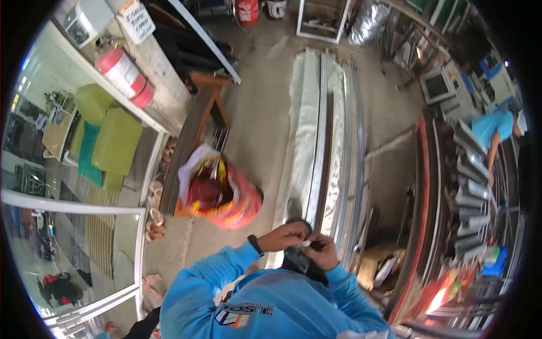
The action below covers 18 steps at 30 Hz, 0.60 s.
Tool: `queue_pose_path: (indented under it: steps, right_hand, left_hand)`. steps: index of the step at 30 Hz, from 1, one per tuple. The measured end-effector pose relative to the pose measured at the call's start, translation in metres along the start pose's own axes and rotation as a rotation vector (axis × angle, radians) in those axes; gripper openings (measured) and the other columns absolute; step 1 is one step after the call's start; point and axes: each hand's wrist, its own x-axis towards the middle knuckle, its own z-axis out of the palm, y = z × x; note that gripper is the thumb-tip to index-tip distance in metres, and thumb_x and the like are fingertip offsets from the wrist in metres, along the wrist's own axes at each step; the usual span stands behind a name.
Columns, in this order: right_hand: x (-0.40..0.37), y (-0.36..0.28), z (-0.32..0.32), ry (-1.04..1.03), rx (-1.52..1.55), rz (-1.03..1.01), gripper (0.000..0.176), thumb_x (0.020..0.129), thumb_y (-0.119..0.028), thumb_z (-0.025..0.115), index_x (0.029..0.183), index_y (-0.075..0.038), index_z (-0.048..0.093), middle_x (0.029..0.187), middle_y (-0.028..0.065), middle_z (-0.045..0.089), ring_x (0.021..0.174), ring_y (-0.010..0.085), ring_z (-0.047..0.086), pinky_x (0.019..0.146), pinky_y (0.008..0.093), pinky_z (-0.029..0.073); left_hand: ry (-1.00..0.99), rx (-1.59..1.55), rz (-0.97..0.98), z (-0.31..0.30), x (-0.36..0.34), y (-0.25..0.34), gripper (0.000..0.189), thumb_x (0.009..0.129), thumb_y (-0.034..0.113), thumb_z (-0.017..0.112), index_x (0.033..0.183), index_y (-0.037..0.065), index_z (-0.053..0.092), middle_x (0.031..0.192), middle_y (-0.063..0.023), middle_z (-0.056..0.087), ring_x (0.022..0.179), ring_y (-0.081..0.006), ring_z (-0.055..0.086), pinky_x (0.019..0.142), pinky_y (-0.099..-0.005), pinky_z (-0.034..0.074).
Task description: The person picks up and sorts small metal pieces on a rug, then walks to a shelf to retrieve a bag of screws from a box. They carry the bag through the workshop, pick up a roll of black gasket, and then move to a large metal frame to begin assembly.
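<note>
My left hand (284, 236), with a dark band on its wrist, is closed in front of my waist. My right hand (323, 252) faces it, fingers bent and pinched. Between the fingertips of both hands is a small white piece (306, 243), too small to name. Just beyond and below the hands are my dark trousers (302, 261). On the floor ahead, long metal profiles (323, 147) lie on a pale sheet (304, 107), their near ends close to my feet.
A red and yellow sack (237, 198) stands left beside a wooden bench frame (183, 150). A fire extinguisher (124, 76) hangs on the post. Glass doors (73, 210) are at left. A rack of profiles (423, 214) stands right, with a person in blue (492, 130) behind it.
</note>
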Motion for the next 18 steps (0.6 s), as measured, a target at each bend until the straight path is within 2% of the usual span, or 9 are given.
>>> queue_pose_path:
  steps: [3, 5, 6, 9, 10, 11, 13, 14, 18]
  right_hand:
    - [0.096, -0.069, -0.011, 0.059, -0.226, 0.010, 0.013, 0.083, 0.003, 0.070, 0.093, -0.001, 0.066, 0.090, 0.0045, 0.069, 0.084, 0.0106, 0.063, 0.074, 0.0280, 0.052]
    - [0.178, -0.117, -0.015, 0.020, -0.478, -0.197, 0.015, 0.081, -0.001, 0.073, 0.094, -0.001, 0.065, 0.087, 0.0055, 0.068, 0.080, 0.0115, 0.064, 0.070, 0.0277, 0.052]
    - [0.208, -0.135, -0.014, 0.005, -0.604, -0.277, 0.017, 0.081, -0.002, 0.074, 0.095, -0.001, 0.064, 0.086, 0.0059, 0.068, 0.078, 0.0120, 0.065, 0.068, 0.0276, 0.052]
    - [0.311, -0.181, 0.003, -0.007, -0.599, -0.032, 0.013, 0.085, 0.001, 0.070, 0.096, -0.003, 0.064, 0.075, 0.0034, 0.065, 0.068, 0.0094, 0.062, 0.059, 0.0252, 0.049]
    - [0.350, -0.195, 0.007, -0.015, -0.683, -0.142, 0.013, 0.085, 0.000, 0.070, 0.096, -0.003, 0.064, 0.073, 0.0033, 0.066, 0.064, 0.0092, 0.062, 0.057, 0.0253, 0.049]
    - [0.390, -0.210, 0.004, -0.069, -0.739, -0.105, 0.016, 0.086, 0.000, 0.071, 0.099, -0.002, 0.064, 0.081, 0.0045, 0.069, 0.071, 0.0097, 0.064, 0.061, 0.0256, 0.051]
    - [0.478, -0.222, -0.003, -0.177, -0.570, -0.024, 0.019, 0.085, 0.000, 0.072, 0.102, -0.001, 0.064, 0.091, 0.0063, 0.071, 0.080, 0.0100, 0.066, 0.068, 0.0264, 0.052]
    - [0.523, -0.226, -0.004, -0.170, -0.544, 0.000, 0.020, 0.085, 0.000, 0.071, 0.103, -0.001, 0.063, 0.092, 0.0056, 0.071, 0.081, 0.0099, 0.065, 0.069, 0.0262, 0.052]
    - [0.720, -0.229, -0.005, -0.076, -0.326, 0.021, 0.018, 0.088, -0.002, 0.068, 0.105, -0.002, 0.061, 0.091, 0.0025, 0.067, 0.080, 0.0089, 0.062, 0.069, 0.0250, 0.050]
  left_hand:
    - [-0.016, -0.015, -0.064, -0.072, 0.070, 0.045, 0.016, 0.086, 0.010, 0.064, 0.096, 0.005, 0.054, 0.096, -0.0018, 0.052, 0.091, -0.0115, 0.051, 0.082, -0.0314, 0.044]
    - [0.011, 0.106, -0.135, -0.119, 0.104, 0.097, 0.018, 0.085, 0.010, 0.065, 0.098, 0.004, 0.055, 0.094, -0.0018, 0.054, 0.087, -0.0116, 0.053, 0.079, -0.0305, 0.045]
    - [0.124, 0.283, 0.028, -0.141, 0.123, 0.108, 0.017, 0.084, 0.011, 0.066, 0.097, 0.004, 0.057, 0.089, -0.0021, 0.056, 0.080, -0.0112, 0.055, 0.072, -0.0291, 0.047]
    - [0.367, 0.295, -0.020, -0.220, 0.175, 0.139, 0.015, 0.085, 0.012, 0.067, 0.094, 0.003, 0.060, 0.082, -0.0028, 0.058, 0.074, -0.0111, 0.055, 0.068, -0.0283, 0.047]
    - [0.466, 0.239, -0.026, -0.247, 0.194, 0.147, 0.014, 0.086, 0.015, 0.068, 0.091, 0.003, 0.061, 0.077, -0.0031, 0.059, 0.075, -0.0097, 0.055, 0.067, -0.0283, 0.047]
    - [0.537, 0.272, -0.047, -0.276, 0.213, 0.155, 0.015, 0.086, 0.016, 0.069, 0.091, 0.003, 0.061, 0.077, -0.0027, 0.059, 0.075, -0.0094, 0.055, 0.068, -0.0279, 0.047]
    - [0.681, 0.331, -0.094, -0.337, 0.248, 0.189, 0.017, 0.087, 0.017, 0.070, 0.091, 0.003, 0.061, 0.077, -0.0021, 0.059, 0.075, -0.0088, 0.055, 0.068, -0.0272, 0.047]
    - [0.699, 0.267, -0.070, -0.373, 0.269, 0.183, 0.018, 0.089, 0.018, 0.070, 0.093, 0.004, 0.061, 0.079, -0.0007, 0.060, 0.076, -0.0082, 0.055, 0.070, -0.0267, 0.047]
    - [0.656, 0.136, 0.174, -0.546, 0.372, 0.168, 0.015, 0.093, 0.016, 0.068, 0.100, 0.004, 0.062, 0.083, -0.0012, 0.064, 0.077, -0.0086, 0.056, 0.072, -0.0275, 0.047]
